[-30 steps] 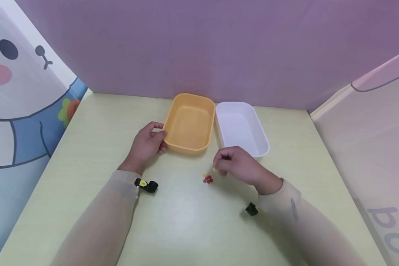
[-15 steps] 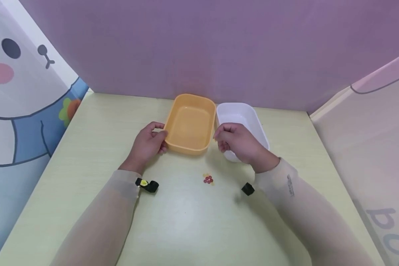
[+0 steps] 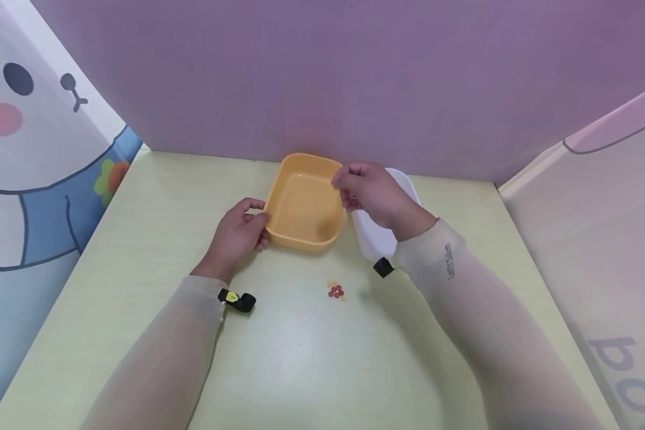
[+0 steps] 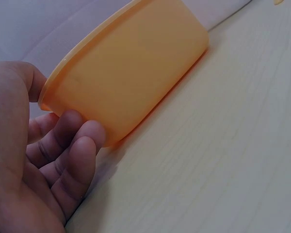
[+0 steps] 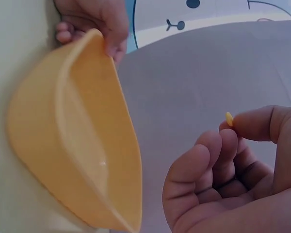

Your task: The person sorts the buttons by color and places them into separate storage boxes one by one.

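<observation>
My left hand point(image 3: 235, 237) grips the left side of a shallow orange plastic tub point(image 3: 303, 206), thumb over its rim and fingers against the outer wall. The left wrist view shows this wall of the tub point(image 4: 121, 73) close up. At the tub's right rim, above it, is my right hand point(image 3: 372, 194). Thumb and forefinger pinch a small flat yellow piece point(image 5: 229, 119), like a bead or disc. Several small round red pieces point(image 3: 335, 291) lie on the table in front, with tiny yellow pieces point(image 3: 331, 283) around them. The inside of the tub looks bare.
A white tub point(image 3: 376, 239) stands beside the orange one on the right, partly hidden under my right hand and wrist. Behind both tubs rises a purple wall panel point(image 3: 322, 77). Patterned panels close off the table point(image 3: 279, 370) on the left and right.
My right hand has risen from beside the small red and yellow pieces, moving away from me to the orange tub's right rim. My left hand has kept its hold.
</observation>
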`<state>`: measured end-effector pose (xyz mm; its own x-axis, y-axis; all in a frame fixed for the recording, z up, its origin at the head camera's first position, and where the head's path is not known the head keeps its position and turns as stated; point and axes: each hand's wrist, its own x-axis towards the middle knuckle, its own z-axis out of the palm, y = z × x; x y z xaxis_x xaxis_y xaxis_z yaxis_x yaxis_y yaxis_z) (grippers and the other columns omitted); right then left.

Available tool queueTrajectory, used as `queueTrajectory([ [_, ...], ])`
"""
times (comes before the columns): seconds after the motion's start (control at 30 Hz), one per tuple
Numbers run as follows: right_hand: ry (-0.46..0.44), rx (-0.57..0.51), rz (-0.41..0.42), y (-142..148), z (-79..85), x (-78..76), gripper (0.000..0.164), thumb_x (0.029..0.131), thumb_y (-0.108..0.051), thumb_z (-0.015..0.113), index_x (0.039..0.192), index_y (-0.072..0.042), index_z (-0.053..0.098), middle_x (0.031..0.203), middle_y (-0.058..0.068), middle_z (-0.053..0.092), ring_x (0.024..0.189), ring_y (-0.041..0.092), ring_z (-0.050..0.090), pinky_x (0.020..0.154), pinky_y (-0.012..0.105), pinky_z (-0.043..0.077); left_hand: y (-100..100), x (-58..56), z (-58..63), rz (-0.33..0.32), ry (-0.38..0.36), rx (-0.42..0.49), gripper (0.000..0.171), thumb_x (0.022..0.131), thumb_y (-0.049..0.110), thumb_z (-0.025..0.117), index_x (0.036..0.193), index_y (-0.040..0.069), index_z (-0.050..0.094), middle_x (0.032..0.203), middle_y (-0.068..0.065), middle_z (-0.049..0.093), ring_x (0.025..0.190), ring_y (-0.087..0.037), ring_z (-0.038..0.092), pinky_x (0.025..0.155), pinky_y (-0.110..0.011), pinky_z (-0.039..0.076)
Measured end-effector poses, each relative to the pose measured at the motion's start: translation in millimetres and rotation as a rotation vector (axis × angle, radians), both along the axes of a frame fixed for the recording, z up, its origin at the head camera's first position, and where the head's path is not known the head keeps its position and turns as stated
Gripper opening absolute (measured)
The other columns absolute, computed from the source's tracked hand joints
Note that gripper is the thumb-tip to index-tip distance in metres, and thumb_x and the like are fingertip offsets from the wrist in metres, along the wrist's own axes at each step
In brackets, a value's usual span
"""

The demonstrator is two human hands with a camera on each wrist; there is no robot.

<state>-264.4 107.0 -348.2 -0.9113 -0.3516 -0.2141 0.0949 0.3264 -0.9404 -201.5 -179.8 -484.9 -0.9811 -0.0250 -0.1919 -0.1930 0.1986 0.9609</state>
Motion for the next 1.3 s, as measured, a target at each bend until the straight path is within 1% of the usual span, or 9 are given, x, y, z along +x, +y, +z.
queueTrajectory([
  [0.13,-0.008,-0.011,-0.016,-4,1.9,-13.9,0.013,0.108,-0.014,0.065,0.104,-0.004,0.073,0.082,0.004,0.061,0.076,0.02,0.059,0.07,0.032,0.057,2,-0.1,0.5,-0.002,0.0,-0.003,0.037,0.112,0.031,0.062,0.145,0.014,0.06,0.097,-0.015,0.076,0.073,-0.024,0.074,0.065,-0.031,0.065],
  [0.27,-0.015,-0.004,-0.04,-6,0.5,-26.7,0.012,0.107,-0.014,0.067,0.102,-0.005,0.073,0.079,0.003,0.061,0.073,0.019,0.058,0.068,0.031,0.056,3,-0.3,0.6,-0.004,-0.001,-0.005,0.036,0.112,0.031,0.062,0.145,0.015,0.06,0.098,-0.015,0.075,0.074,-0.024,0.075,0.065,-0.031,0.065],
  [0.3,-0.018,-0.001,-0.046,-7,-0.1,-29.5,0.012,0.107,-0.014,0.067,0.103,-0.003,0.073,0.079,0.003,0.061,0.073,0.018,0.058,0.068,0.031,0.056,3,-0.4,0.7,-0.004,0.0,-0.004,0.036,0.112,0.031,0.062,0.145,0.015,0.06,0.098,-0.015,0.075,0.074,-0.024,0.075,0.065,-0.032,0.065],
  [0.47,-0.04,0.035,-0.074,-11,-2.9,-38.9,0.018,0.107,-0.016,0.069,0.111,0.002,0.073,0.081,0.003,0.062,0.073,0.018,0.059,0.067,0.029,0.057,4,-0.2,1.8,-0.004,-0.001,-0.007,0.035,0.112,0.031,0.061,0.144,0.016,0.06,0.099,-0.016,0.076,0.075,-0.025,0.075,0.065,-0.032,0.065],
  [0.57,-0.054,0.056,-0.078,-13,-4.3,-41.8,0.017,0.108,-0.018,0.069,0.111,-0.001,0.074,0.083,0.003,0.061,0.073,0.018,0.06,0.067,0.029,0.058,5,-0.3,2.9,-0.003,-0.001,-0.013,0.034,0.113,0.031,0.061,0.143,0.017,0.06,0.098,-0.015,0.075,0.075,-0.025,0.075,0.065,-0.032,0.065],
  [0.7,-0.06,0.079,-0.068,-13,-4.8,-43.8,0.014,0.109,-0.02,0.069,0.106,-0.008,0.075,0.085,0.003,0.061,0.075,0.018,0.06,0.069,0.029,0.058,6,-0.9,4.4,-0.001,0.004,-0.013,0.034,0.113,0.031,0.062,0.143,0.016,0.061,0.096,-0.014,0.075,0.074,-0.025,0.074,0.065,-0.031,0.064],
  [0.8,-0.062,0.08,-0.062,-11,-4.6,-44.5,0.013,0.109,-0.02,0.068,0.106,-0.009,0.075,0.085,0.003,0.06,0.075,0.019,0.06,0.069,0.029,0.058,7,-0.7,4.6,-0.001,0.005,-0.015,0.035,0.113,0.031,0.062,0.144,0.015,0.061,0.095,-0.014,0.075,0.074,-0.025,0.074,0.065,-0.031,0.064],
  [1.07,-0.056,0.061,-0.059,-2,-3.3,-39.2,0.012,0.108,-0.017,0.068,0.103,-0.007,0.073,0.082,0.002,0.059,0.073,0.017,0.059,0.068,0.029,0.057,7,-2.2,2.7,-0.007,0.014,-0.016,0.037,0.112,0.031,0.061,0.145,0.014,0.06,0.096,-0.014,0.076,0.074,-0.024,0.075,0.065,-0.031,0.064],
  [1.3,-0.065,0.057,-0.022,16,-8.1,-27.4,0.014,0.11,-0.015,0.065,0.106,-0.004,0.072,0.082,0.004,0.063,0.07,0.019,0.059,0.065,0.03,0.055,5,-3.6,-0.2,-0.006,0.01,-0.02,0.037,0.112,0.032,0.062,0.145,0.015,0.06,0.099,-0.015,0.076,0.075,-0.025,0.075,0.066,-0.032,0.066],
])
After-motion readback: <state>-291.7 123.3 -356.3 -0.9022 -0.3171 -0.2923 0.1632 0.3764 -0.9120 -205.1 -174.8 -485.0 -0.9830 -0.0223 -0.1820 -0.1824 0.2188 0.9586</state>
